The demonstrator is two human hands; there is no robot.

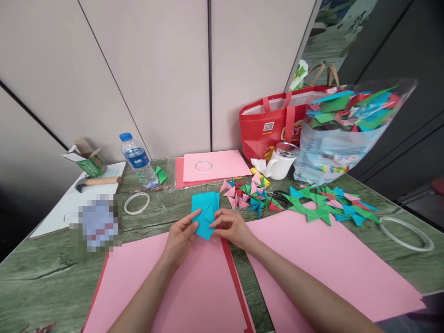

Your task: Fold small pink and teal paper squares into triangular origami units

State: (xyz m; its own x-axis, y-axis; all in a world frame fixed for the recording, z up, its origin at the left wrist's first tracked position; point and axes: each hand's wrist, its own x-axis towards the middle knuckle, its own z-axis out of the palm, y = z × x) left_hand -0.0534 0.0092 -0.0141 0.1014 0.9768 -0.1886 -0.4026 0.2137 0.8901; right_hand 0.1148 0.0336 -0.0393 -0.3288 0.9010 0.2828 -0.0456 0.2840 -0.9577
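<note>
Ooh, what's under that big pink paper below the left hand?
Red paper shows along both sides, on the green-patterned table. The big pink paper hides anything else underneath.

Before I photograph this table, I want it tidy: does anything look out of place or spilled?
The wooden-handled hammer by the open box at left looks out of place, seemingly unrelated to the blue paper in hand. No spill shows.

green table (38, 286) | pink sheets (194, 296) | bottle (139, 162) | white mug (282, 165) | red bag (255, 132) | folded paper pieces (314, 214)
</note>
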